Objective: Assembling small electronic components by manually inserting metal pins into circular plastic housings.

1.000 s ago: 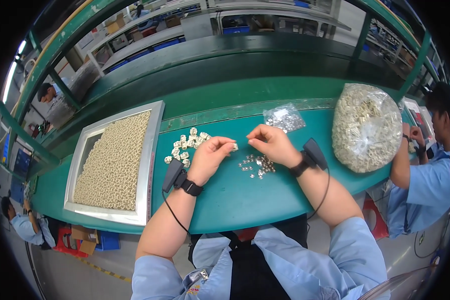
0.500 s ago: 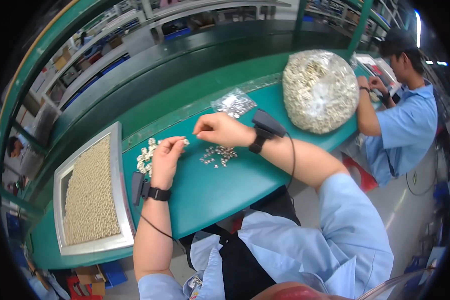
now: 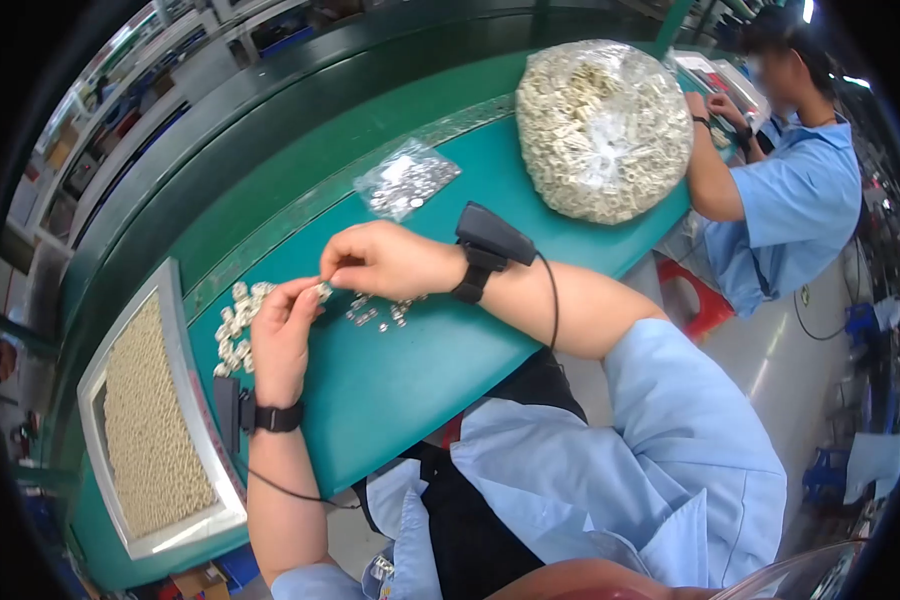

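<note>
My left hand (image 3: 283,335) is closed, its thumb and fingertips pinching a small cream-coloured piece (image 3: 323,291). Against that piece rest the pinched fingertips of my right hand (image 3: 385,260); whatever they hold is too small or hidden to make out. Below my right hand small shiny metal parts (image 3: 382,314) are scattered on the green tabletop (image 3: 400,385), partly covered by the hand. A loose pile of similar cream pieces (image 3: 236,325) lies just left of my left hand.
At the left lies a metal-framed tray (image 3: 200,400) filled with rows of cream pieces. A clear bag of metal parts (image 3: 410,183) lies beyond my right hand. Farther right stands a big, full clear bag of cream pieces (image 3: 605,135). Beside it a co-worker (image 3: 785,190) works with both hands.
My right hand has come over to my left, and their fingertips now meet at the cream piece. The whole view has shifted, moving the table and bags toward the left.
</note>
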